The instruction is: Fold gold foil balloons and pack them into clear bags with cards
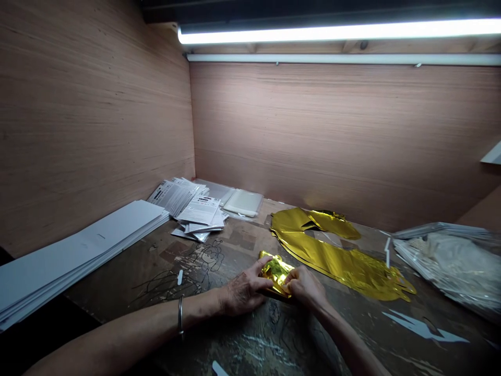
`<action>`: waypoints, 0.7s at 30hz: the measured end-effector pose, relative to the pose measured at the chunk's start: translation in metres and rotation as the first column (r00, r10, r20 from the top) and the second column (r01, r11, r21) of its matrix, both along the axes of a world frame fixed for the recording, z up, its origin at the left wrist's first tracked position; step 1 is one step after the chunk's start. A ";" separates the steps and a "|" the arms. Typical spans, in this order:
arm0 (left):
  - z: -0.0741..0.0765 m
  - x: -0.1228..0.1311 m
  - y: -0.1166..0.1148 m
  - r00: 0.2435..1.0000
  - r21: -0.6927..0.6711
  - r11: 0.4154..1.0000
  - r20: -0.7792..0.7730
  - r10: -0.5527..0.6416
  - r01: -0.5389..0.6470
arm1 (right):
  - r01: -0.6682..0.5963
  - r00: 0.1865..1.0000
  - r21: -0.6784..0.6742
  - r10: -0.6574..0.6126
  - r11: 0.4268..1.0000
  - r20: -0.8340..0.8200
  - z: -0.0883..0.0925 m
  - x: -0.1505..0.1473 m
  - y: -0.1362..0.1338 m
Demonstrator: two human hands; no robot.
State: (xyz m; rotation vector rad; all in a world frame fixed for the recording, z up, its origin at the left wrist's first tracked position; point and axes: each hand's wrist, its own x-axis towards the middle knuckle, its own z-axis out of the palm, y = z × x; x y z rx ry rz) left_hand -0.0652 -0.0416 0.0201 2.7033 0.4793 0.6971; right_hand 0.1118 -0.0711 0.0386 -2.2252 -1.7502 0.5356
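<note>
Between my two hands, low over the table, is a folded gold foil balloon [276,270], crumpled and shiny. My left hand [248,287] grips its left side with the thumb and fingers. On the right side, my right hand [307,287] is closed with its fingertips pinching the foil. Just beyond them lie flat gold foil balloons [324,256], curved in shape and spread on the table. The underside of the folded foil is hidden by my hands.
Long white card sheets [78,248] are stacked at left. Printed packets [200,211] and clear plastic sleeves [243,202] lie at the back. A bulky plastic bag [450,261] sits at right, near white paper cutouts [425,326]. Dark thin strings [203,258] lie on the worn table [250,334].
</note>
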 end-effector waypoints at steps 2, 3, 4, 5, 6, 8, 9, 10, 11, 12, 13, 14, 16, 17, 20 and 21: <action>-0.001 0.001 0.000 0.996 0.176 0.984 -0.089 0.026 -0.010 | -0.007 1.000 -0.046 0.006 0.999 -0.017 -0.002 0.004 0.008; -0.001 0.003 0.000 0.991 0.262 0.965 -0.124 0.042 -0.008 | -0.014 1.000 -0.065 0.013 0.998 -0.024 -0.003 0.006 0.012; -0.002 0.005 0.000 0.985 0.334 0.942 -0.164 0.049 0.009 | -0.024 0.999 -0.080 0.022 0.996 -0.029 -0.004 0.008 0.016; -0.003 0.007 0.001 0.978 0.386 0.922 -0.205 0.048 0.035 | -0.037 0.999 -0.093 0.034 0.995 -0.033 -0.003 0.009 0.018; -0.004 0.009 0.003 0.970 0.418 0.907 -0.240 0.050 0.057 | -0.052 0.998 -0.103 0.049 0.993 -0.035 -0.002 0.010 0.020; -0.004 0.012 0.006 0.957 0.429 0.900 -0.286 0.054 0.077 | -0.076 0.997 -0.108 0.074 0.991 -0.021 0.005 0.010 0.018; -0.003 0.014 0.009 0.954 0.420 0.905 -0.295 0.059 0.074 | -0.072 0.997 -0.098 0.072 0.993 -0.005 0.009 0.010 0.014; -0.001 0.015 0.011 0.953 0.406 0.912 -0.297 0.063 0.066 | -0.074 0.997 -0.052 0.075 0.996 0.028 0.014 0.008 0.009; 0.002 0.016 0.014 0.954 0.387 0.920 -0.292 0.066 0.055 | -0.103 0.992 0.031 0.100 0.994 0.078 0.018 0.006 0.003; 0.004 0.017 0.016 0.955 0.365 0.930 -0.289 0.067 0.045 | -0.172 0.977 0.137 0.151 0.976 0.148 0.021 0.003 -0.004; 0.008 0.019 0.018 0.955 0.341 0.939 -0.289 0.063 0.041 | -0.273 0.947 0.239 0.216 0.932 0.237 0.023 0.000 -0.011; 0.011 0.020 0.019 0.954 0.314 0.949 -0.294 0.058 0.039 | -0.385 0.901 0.315 0.279 0.868 0.333 0.022 -0.002 -0.018; 0.020 0.024 0.017 0.946 0.257 0.966 -0.319 0.054 0.032 | -0.542 0.809 0.371 0.349 0.754 0.472 0.014 -0.002 -0.029; 0.025 0.025 0.015 0.938 0.229 0.973 -0.341 0.059 0.022 | -0.555 0.801 0.374 0.356 0.743 0.481 0.008 0.000 -0.031; 0.043 0.017 0.008 0.917 0.151 0.988 -0.388 0.088 -0.031 | -0.530 0.847 0.363 0.455 0.766 0.276 -0.016 0.012 -0.023; 0.050 0.007 0.007 0.921 0.130 0.991 -0.381 0.086 -0.039 | -0.558 0.829 0.307 0.538 0.771 0.153 -0.023 0.015 -0.017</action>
